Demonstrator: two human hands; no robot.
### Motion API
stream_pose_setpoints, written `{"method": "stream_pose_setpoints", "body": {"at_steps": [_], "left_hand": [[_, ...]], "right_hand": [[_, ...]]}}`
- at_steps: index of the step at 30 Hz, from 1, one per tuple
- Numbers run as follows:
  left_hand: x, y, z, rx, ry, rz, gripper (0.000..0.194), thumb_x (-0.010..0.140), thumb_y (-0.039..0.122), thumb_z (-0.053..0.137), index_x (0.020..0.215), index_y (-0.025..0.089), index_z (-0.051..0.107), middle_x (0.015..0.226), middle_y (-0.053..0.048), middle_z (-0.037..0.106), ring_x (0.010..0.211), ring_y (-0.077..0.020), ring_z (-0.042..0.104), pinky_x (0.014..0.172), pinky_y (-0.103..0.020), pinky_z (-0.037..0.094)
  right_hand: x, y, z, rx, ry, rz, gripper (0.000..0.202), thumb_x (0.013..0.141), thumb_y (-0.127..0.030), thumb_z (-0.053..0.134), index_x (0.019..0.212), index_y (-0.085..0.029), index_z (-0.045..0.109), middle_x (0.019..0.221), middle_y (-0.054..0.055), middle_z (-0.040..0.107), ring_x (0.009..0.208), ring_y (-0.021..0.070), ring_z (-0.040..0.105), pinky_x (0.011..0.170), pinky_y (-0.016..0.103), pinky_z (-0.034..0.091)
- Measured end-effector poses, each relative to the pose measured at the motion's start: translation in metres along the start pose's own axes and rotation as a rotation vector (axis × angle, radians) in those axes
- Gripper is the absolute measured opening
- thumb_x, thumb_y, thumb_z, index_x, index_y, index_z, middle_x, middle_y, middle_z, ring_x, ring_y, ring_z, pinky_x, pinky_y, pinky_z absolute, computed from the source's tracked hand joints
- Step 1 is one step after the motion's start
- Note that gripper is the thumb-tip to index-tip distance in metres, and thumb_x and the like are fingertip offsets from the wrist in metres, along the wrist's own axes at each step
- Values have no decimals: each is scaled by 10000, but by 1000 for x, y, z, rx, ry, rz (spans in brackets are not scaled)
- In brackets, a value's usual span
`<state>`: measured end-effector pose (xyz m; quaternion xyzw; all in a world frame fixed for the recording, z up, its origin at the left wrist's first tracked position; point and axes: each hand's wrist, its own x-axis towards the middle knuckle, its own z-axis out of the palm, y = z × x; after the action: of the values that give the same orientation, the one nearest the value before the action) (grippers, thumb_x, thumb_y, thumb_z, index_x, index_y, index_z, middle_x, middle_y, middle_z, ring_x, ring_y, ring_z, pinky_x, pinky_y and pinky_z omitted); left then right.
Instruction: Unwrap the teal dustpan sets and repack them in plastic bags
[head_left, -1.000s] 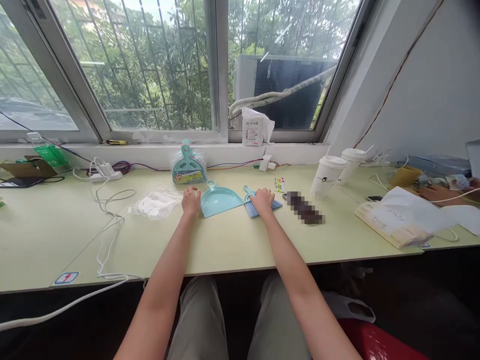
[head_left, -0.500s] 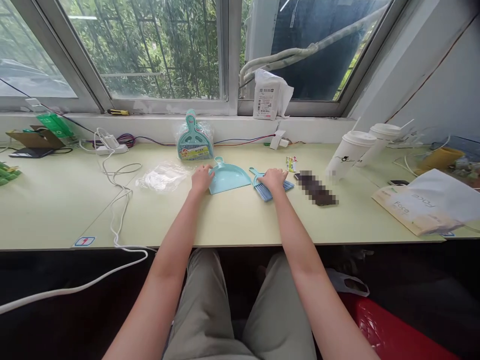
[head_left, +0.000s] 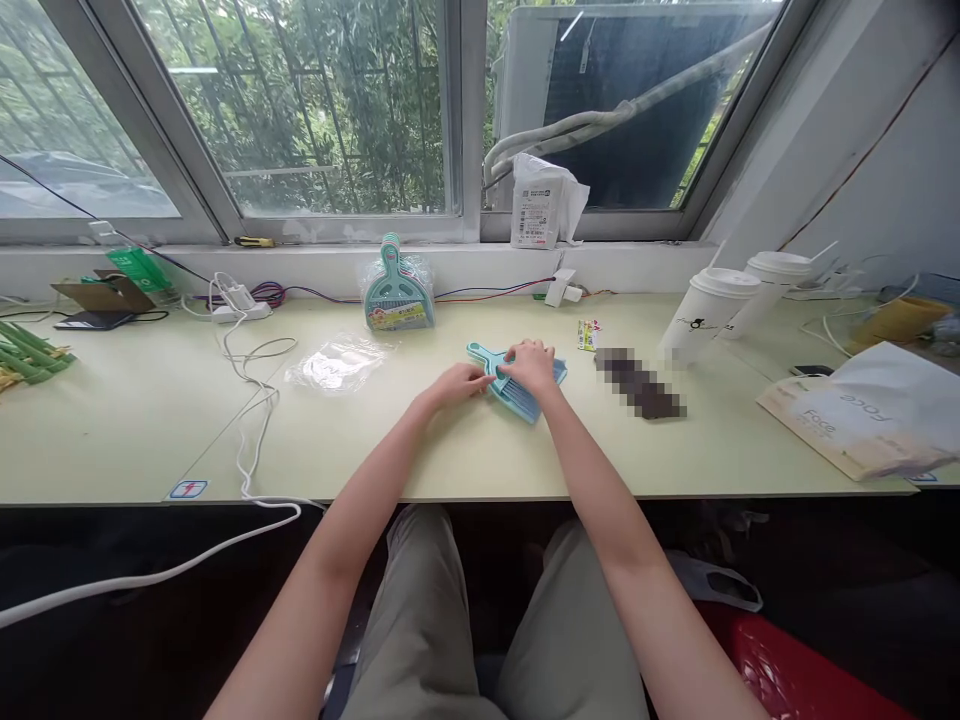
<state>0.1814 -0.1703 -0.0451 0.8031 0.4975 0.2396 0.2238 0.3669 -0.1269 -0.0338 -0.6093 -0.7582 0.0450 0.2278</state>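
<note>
On the table in front of me, a light blue dustpan [head_left: 525,411] and a matching hand brush [head_left: 513,392] with blue bristles lie together, the brush over the pan. Their handles point to the upper left. My right hand [head_left: 531,364] is closed over the brush from above and hides part of it. From the left side, my left hand [head_left: 460,383] pinches the dustpan's edge near the handle end, thumb and fingers close to my right fingers. A small printed card [head_left: 589,335] lies just to the right of the pair.
More dustpan sets [head_left: 398,290] in clear wrap lean against the wall. Crumpled plastic film [head_left: 341,362] and a white cable [head_left: 251,440] lie to the left. Rightward are a pixelated dark object [head_left: 640,384], two lidded cups [head_left: 701,318] and a paper bag [head_left: 862,410].
The dustpan has moved right from its separate place and now lies together with the brush. My left hand came right with it; my right hand shifted slightly left. The view has tilted a little.
</note>
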Motion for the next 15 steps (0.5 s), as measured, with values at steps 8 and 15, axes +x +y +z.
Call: {"method": "stream_pose_setpoints", "body": {"at_steps": [8, 15], "left_hand": [[-7, -16, -19, 526, 377, 122, 457, 773, 219, 658, 1224, 222, 584, 1288, -114, 528, 1222, -303, 443, 1042, -426, 340], [3, -14, -1, 606, 134, 236, 352, 909, 46, 367, 1097, 164, 640, 1105, -129, 597, 1028, -228, 538, 874, -331, 431]], "right_hand": [[1, 5, 7, 90, -85, -81, 170, 768, -391, 695, 899, -306, 763, 1157, 42, 641, 1156, 271, 485, 978, 417, 304], [1, 1, 16, 125, -74, -106, 162, 781, -400, 679, 873, -292, 755, 1140, 26, 661, 1167, 258, 502, 987, 399, 314]]}}
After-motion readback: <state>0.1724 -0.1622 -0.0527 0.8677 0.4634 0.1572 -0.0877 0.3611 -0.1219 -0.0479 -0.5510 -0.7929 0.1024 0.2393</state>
